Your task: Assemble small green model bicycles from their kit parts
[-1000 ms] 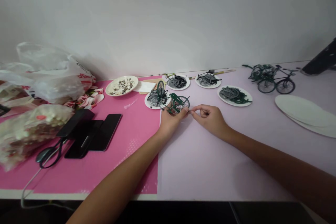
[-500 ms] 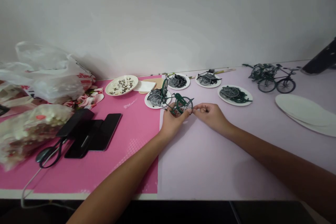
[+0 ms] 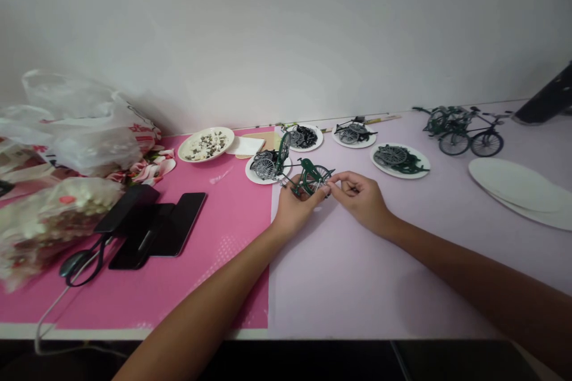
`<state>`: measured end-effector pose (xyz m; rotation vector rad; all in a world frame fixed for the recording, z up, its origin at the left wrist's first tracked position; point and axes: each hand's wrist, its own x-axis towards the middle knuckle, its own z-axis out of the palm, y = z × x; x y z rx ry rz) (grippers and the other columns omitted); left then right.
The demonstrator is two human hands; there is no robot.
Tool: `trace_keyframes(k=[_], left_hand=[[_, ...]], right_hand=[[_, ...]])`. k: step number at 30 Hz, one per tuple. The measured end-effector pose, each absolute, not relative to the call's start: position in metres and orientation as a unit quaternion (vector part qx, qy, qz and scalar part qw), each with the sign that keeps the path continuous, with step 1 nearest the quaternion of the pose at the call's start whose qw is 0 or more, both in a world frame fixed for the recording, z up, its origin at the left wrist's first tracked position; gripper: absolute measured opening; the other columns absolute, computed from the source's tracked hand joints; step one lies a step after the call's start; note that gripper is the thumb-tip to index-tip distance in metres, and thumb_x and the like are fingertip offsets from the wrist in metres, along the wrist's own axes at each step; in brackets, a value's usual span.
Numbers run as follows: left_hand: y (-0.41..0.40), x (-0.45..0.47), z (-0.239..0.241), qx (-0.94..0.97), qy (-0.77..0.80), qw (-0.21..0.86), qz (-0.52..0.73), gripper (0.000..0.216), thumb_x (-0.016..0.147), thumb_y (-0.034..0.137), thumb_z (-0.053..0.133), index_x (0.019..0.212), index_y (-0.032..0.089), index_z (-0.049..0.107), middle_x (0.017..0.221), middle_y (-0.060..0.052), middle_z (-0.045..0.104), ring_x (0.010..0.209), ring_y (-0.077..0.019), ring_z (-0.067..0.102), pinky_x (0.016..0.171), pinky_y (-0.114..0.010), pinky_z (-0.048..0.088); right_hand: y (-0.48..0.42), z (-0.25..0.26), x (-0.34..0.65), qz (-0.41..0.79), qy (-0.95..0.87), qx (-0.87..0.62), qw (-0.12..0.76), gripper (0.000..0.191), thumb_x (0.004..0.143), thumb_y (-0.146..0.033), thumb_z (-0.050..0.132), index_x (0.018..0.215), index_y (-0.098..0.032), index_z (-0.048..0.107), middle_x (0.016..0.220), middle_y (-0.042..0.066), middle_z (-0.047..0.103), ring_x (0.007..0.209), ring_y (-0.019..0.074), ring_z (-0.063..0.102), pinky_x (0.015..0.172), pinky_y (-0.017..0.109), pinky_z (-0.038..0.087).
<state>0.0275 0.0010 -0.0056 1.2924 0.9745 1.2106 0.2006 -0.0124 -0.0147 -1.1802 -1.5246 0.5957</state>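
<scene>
Clasping the green bicycle point(image 3: 310, 169) at its wheel point(image 3: 318, 180) — left grip point(image 3: 295, 207); pinched alongside — right grip point(image 3: 361, 197).

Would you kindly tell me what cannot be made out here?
In the head view:
Right hand: anything its fingertips pinch is too small to identify.
Left hand: its fingers are partly hidden by the green model bicycle.
Dark cylinder: its upper end is cut off by the right edge.
White plastic bag: its folds hide any contents.
</scene>
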Motion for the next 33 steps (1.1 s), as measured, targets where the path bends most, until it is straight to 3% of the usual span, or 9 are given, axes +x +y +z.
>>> trace_keyframes(k=[6,17,33], left_hand=[[-0.0008,0.0276,-0.0047,0.539,0.416,0.541,0.495,0.046,0.071,0.051,0.092,0.095,0.018,0.071,0.081,-0.004,0.072,0.07,-0.0165,0.064,0.066,-0.028,0.055],[-0.0042,0.0283,0.0009,0.543,0.41,0.542,0.494,0.046,0.073,0.051,0.09,0.095,0.017,0.07,0.089,-0.006,0.073,0.076,-0.0166,0.066,0.069,-0.027,0.053],[-0.0052,0.0286,-0.001,0.559,0.413,0.527,0.49,0.044,0.075,0.049,0.089,0.099,0.017,0.069,0.089,-0.005,0.074,0.076,-0.0165,0.066,0.068,-0.027,0.054]], right_hand=[[-0.01,-0.0191,0.2021,0.239,-0.649,-0.486,0.534,0.025,0.089,-0.045,0.072,0.089,-0.019,0.073,0.055,-0.009,0.033,0.051,0.01,0.03,0.051,0.025,0.029],[-0.0136,-0.0135,0.2027,0.182,-0.67,-0.477,0.54,0.024,0.093,-0.043,0.067,0.088,-0.02,0.072,0.055,-0.008,0.035,0.051,0.0106,0.032,0.054,0.026,0.034],[-0.0111,-0.0168,0.2099,0.156,-0.708,-0.466,0.506,0.024,0.096,-0.044,0.065,0.093,-0.021,0.075,0.057,-0.007,0.039,0.051,0.0111,0.035,0.053,0.026,0.033]])
